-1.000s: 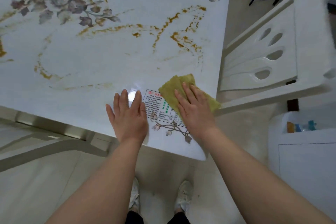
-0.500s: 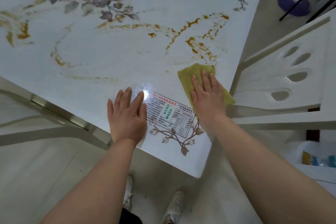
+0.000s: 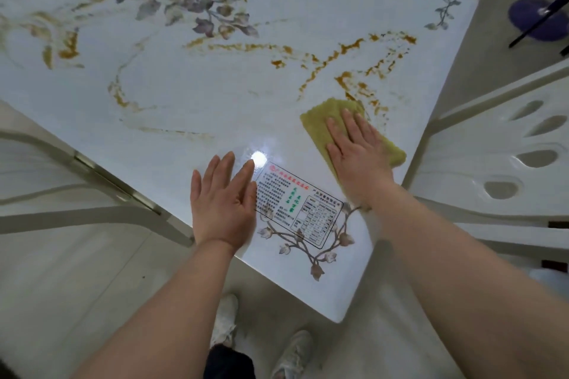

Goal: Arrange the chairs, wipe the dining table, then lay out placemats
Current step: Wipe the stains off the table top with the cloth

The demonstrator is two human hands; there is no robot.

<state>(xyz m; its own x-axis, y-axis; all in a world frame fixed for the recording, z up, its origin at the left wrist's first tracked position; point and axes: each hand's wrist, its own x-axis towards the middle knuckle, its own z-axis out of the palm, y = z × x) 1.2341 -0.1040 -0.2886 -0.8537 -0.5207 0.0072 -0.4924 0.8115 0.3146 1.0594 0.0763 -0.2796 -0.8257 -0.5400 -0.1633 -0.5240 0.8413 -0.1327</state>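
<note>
The white dining table (image 3: 215, 95) has a glossy top printed with purple flowers and gold veins. A folded yellow-green cloth (image 3: 320, 123) lies near the table's right edge. My right hand (image 3: 357, 154) presses flat on the cloth with straight fingers. Resting flat on the tabletop near the front corner is my left hand (image 3: 223, 203), fingers spread, beside a printed label sticker (image 3: 301, 209). A white chair (image 3: 498, 163) with oval cut-outs stands close against the table's right side.
Part of another pale chair (image 3: 61, 194) shows at the left, under the table's edge. A purple round base with dark rods (image 3: 535, 18) stands on the floor at the far right. My shoes (image 3: 224, 320) are on the pale tiled floor below the table corner.
My right hand has slid the cloth away from the front corner, further along the table's right edge. My left hand stays flat beside the sticker, and the view has shifted.
</note>
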